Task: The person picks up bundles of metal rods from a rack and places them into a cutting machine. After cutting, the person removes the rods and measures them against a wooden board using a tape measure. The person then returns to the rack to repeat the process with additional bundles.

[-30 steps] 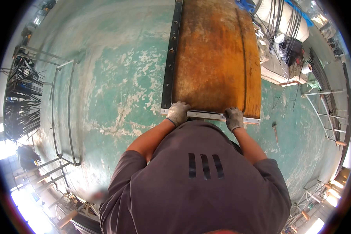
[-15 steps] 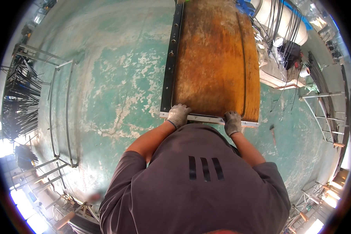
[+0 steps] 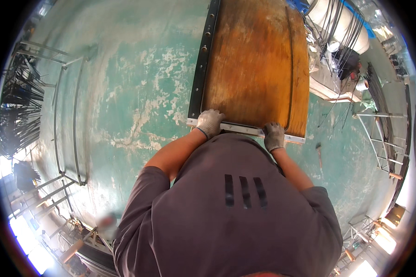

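Observation:
Both my hands wear pale knitted work gloves, greyer on the right one. At the near end of a long worn wooden bench top (image 3: 254, 64), my left hand (image 3: 210, 123) lies over the light metal edge strip (image 3: 241, 129), its fingers bent over the edge by the left corner. Further right on that strip, my right hand (image 3: 274, 135) has its fingers curled down. A thin dark rod (image 3: 290, 69) runs lengthwise along the bench's right side and bends near my right hand. What lies under my fingers is hidden.
A black bolted rail (image 3: 200, 76) borders the bench's left side. White rolls (image 3: 339, 30) and dark rods stand at the far right. A brush-like tool (image 3: 319, 156) lies on the green floor. Metal frames stand left (image 3: 77, 120) and right (image 3: 379, 138); bundled dark rods (image 3: 21, 104) are far left.
The view has shifted slightly, so bench and hands sit a little higher in the picture. Both hands stay at the bench's near edge, with little change in their grip.

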A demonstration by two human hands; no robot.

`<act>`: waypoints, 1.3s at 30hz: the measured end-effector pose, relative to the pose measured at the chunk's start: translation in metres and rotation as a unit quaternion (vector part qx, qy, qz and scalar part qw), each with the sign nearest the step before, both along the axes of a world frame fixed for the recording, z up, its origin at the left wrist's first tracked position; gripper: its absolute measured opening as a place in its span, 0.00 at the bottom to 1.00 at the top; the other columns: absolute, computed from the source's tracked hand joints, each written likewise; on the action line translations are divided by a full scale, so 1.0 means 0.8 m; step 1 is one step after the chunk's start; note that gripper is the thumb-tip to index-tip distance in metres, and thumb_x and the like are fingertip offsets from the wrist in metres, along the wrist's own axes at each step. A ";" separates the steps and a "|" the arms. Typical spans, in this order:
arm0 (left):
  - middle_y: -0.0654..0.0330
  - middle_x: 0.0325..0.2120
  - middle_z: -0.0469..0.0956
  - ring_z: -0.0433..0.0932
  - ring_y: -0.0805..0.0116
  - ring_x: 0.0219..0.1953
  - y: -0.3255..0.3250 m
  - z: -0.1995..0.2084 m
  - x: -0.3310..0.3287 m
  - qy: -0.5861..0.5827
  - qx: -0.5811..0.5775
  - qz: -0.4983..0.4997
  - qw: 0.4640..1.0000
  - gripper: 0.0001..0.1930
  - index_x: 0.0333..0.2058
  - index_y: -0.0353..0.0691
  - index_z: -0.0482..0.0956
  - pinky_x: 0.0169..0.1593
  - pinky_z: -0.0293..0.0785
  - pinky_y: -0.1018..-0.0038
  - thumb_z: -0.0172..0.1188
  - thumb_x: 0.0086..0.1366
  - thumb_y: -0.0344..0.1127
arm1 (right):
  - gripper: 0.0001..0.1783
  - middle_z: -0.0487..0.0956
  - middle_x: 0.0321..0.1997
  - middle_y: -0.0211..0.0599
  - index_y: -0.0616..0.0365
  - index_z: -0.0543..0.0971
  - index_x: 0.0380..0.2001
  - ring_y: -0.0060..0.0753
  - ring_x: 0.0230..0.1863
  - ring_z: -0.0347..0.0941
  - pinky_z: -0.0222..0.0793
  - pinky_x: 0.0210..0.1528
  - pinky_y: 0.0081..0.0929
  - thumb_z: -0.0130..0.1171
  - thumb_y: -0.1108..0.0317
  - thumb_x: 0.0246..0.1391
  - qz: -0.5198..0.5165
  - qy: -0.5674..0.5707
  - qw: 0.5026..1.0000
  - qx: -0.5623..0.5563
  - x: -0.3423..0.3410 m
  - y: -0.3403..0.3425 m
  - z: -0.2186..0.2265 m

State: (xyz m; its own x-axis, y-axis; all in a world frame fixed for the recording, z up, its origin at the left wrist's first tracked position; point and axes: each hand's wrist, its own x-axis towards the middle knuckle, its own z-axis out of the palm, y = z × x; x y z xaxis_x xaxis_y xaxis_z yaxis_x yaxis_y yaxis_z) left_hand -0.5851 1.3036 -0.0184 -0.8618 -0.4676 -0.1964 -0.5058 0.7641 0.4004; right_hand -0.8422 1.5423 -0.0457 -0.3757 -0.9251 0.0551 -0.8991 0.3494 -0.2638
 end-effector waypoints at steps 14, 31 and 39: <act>0.51 0.38 0.83 0.82 0.47 0.49 0.002 0.014 0.012 0.002 0.034 0.030 0.999 0.06 0.35 0.44 0.86 0.52 0.80 0.52 0.65 0.59 0.35 | 0.13 0.85 0.47 0.44 0.52 0.86 0.44 0.54 0.58 0.78 0.74 0.58 0.48 0.71 0.60 0.58 -0.148 0.012 0.989 0.009 -0.036 0.012 0.006; 0.54 0.41 0.87 0.87 0.61 0.44 -0.010 0.168 -0.116 0.174 0.506 0.111 0.837 0.18 0.49 0.32 0.83 0.50 0.82 0.64 0.64 0.74 0.43 | 0.05 0.71 0.28 0.24 0.58 0.76 0.31 0.20 0.29 0.68 0.66 0.33 0.23 0.59 0.78 0.50 -0.176 -0.539 0.791 -0.228 -0.032 -0.020 0.281; 0.48 0.38 0.86 0.87 0.56 0.37 -0.029 0.404 -0.169 0.328 0.655 0.127 0.669 0.14 0.50 0.30 0.79 0.44 0.85 0.64 0.61 0.67 0.23 | 0.17 0.83 0.40 0.30 0.57 0.82 0.47 0.22 0.44 0.77 0.74 0.48 0.26 0.73 0.75 0.54 0.094 -0.480 0.812 -0.317 0.115 -0.131 0.347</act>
State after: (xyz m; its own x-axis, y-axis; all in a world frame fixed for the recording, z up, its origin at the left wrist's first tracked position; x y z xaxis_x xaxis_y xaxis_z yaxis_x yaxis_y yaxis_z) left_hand -0.7200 1.2803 0.3047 -0.8892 -0.4123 -0.1986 0.0602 -0.5356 0.8423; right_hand -0.7504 1.4374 0.2316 -0.3832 -0.8708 0.3082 -0.1935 -0.2505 -0.9486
